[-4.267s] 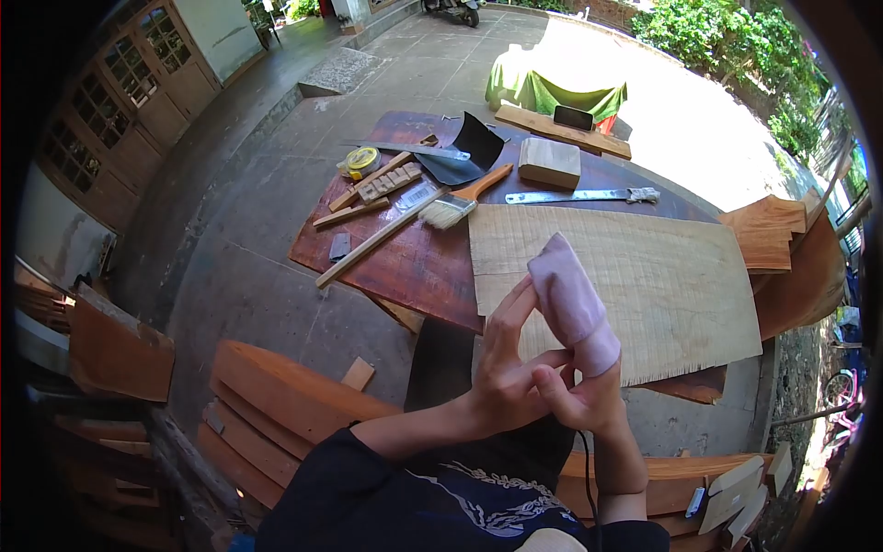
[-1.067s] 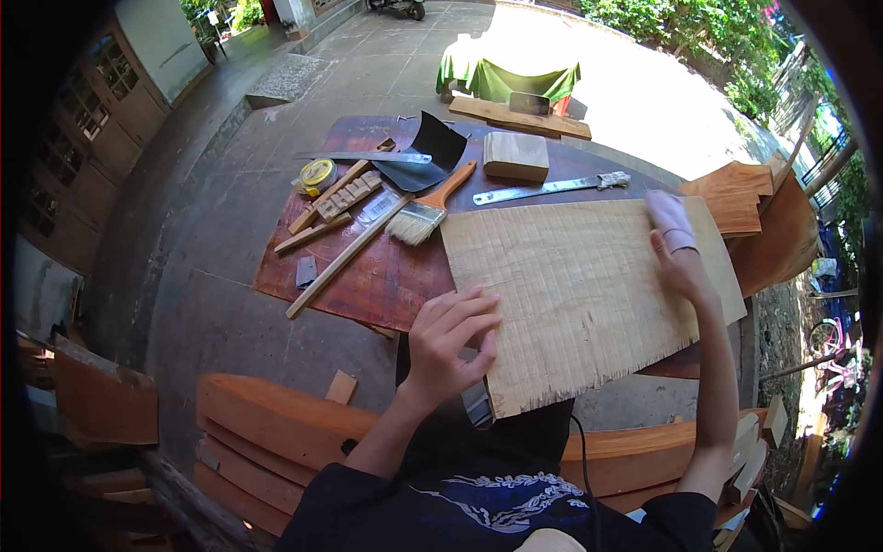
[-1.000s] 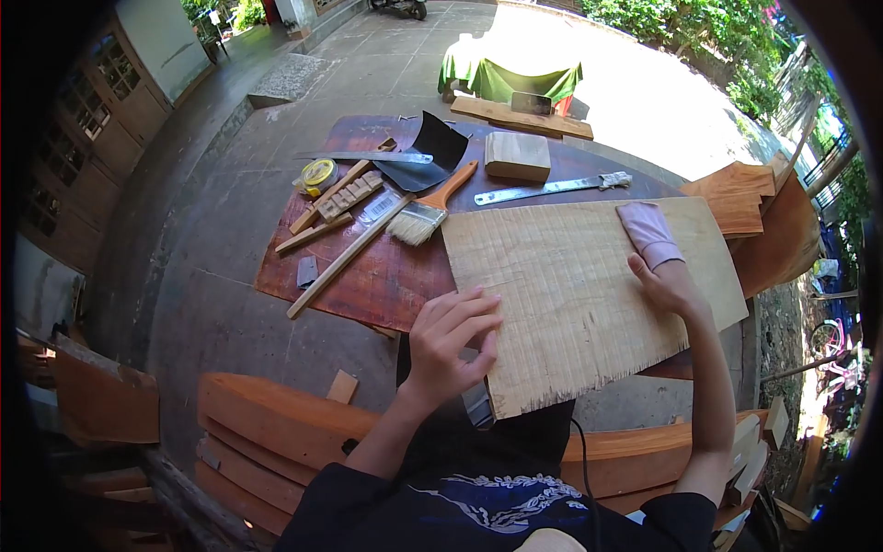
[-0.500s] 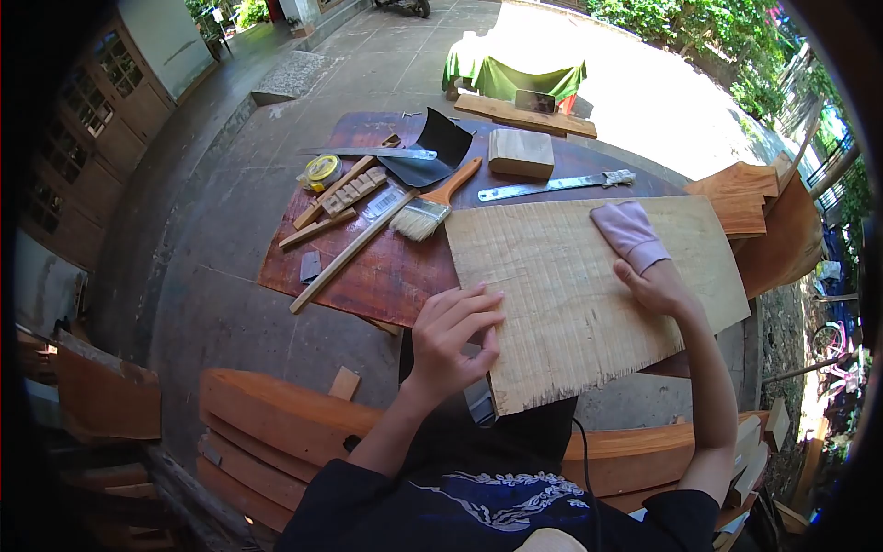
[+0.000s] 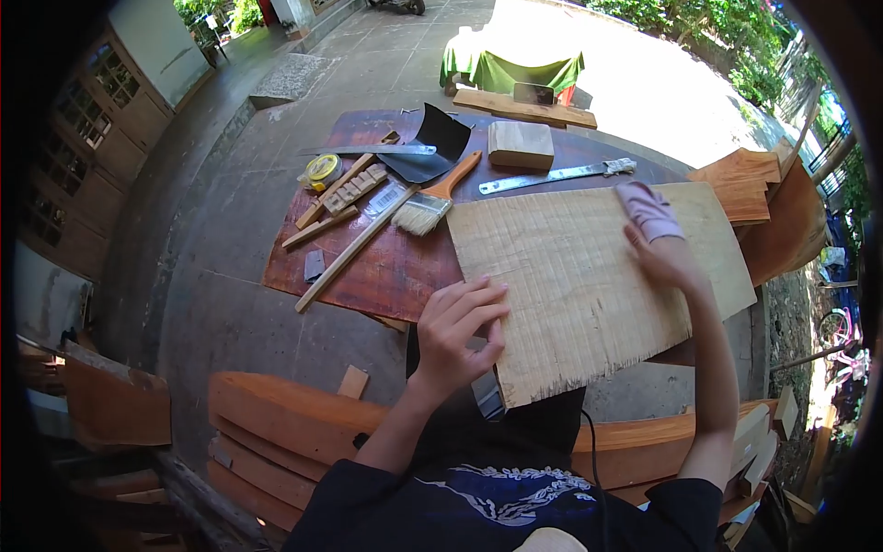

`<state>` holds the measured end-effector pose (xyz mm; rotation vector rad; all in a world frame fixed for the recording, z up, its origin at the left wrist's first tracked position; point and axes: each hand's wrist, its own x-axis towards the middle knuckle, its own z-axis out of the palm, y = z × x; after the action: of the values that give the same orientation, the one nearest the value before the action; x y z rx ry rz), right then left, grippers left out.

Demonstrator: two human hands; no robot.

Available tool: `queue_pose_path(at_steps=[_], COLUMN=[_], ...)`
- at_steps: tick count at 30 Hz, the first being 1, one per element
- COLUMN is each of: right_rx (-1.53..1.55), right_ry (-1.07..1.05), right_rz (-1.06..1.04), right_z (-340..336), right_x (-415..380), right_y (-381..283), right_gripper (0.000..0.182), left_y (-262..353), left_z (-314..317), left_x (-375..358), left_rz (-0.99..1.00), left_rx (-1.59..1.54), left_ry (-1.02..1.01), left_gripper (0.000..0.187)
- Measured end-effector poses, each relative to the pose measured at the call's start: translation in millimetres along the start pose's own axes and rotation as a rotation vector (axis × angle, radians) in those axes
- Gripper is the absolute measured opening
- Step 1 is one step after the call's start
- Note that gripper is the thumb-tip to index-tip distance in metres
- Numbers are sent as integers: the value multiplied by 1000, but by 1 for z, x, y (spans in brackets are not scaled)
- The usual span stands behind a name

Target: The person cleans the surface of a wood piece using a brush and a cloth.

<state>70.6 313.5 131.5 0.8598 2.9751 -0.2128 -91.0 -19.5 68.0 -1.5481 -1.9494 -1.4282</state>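
A wide pale wooden board (image 5: 570,285) with a ragged near edge lies slanted over the near right part of the table. At its left edge my left hand (image 5: 462,331) is closed, fingers bent over the edge and thumb lower down. My right hand (image 5: 670,259) is on the board's far right part with a folded lilac cloth (image 5: 648,212). The cloth covers most of the fingers and lies against the wood; the thumb shows at its left side.
On the reddish table (image 5: 368,276) lie a paintbrush (image 5: 432,202), a steel ruler (image 5: 552,178), a tape measure (image 5: 322,171), a wood block (image 5: 521,144), black sheet (image 5: 432,145) and several wooden sticks. Curved orange-brown planks (image 5: 285,405) stand near my body. A brown wood piece (image 5: 736,184) is at right.
My right hand and the lilac cloth have slid a little right and away from me along the board. My left hand stays at the left edge.
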Motion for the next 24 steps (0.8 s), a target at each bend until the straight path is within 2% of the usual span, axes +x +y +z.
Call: queue_pose_path(at_steps=[1,3,4,5,6,8,10,13,14,16,18,19,20,21,23,24], right_rx=[34,224,98,-29,-58,-115,6,-3,101,290,187,135,-12,-159,125,164], right_ry=[87,137,174,209,234,272,452,155,126,83,212,274,207,134,350,256], right_rz=[259,453,466,478,447,389,-120,-176,36,456,462,461,494,523,30,-119], right_z=[-6,-13,-4,1,-8,-22,10,9,11,6,22,13,14,2,17,18], right_x=[8,23,34,43,40,21,-4,-49,-51,-54,-64,-63,-66,-72,-100,-119], right_y=[28,123,191,231,212,124,66,31,50,135,229,222,212,136,26,-24], right_gripper=[66,62,60,59,60,61,64,67,67,68,69,70,68,67,68,70], left_y=[1,0,1,1,2,1,0,0,1,1,1,1,0,0,1,1], left_z=[-1,0,0,0,0,1,2,1,0,2,2,2,3,3,3,2], left_x=[-1,-2,-3,-3,-3,-3,-3,-2,-4,-2,-2,-2,-1,-1,-3,-3], left_rz=[3,7,4,4,3,4,8,3,3,12,13,11,14,12,3,4], left_rx=[-5,-1,-1,0,-1,-2,1,-12,-6,2,1,2,1,2,9,15], left_ry=[-2,6,13,19,21,21,22,16,9,19,24,27,31,32,22,20], left_gripper=[18,18,18,18,18,18,19,19,19,19,19,19,19,19,19,19])
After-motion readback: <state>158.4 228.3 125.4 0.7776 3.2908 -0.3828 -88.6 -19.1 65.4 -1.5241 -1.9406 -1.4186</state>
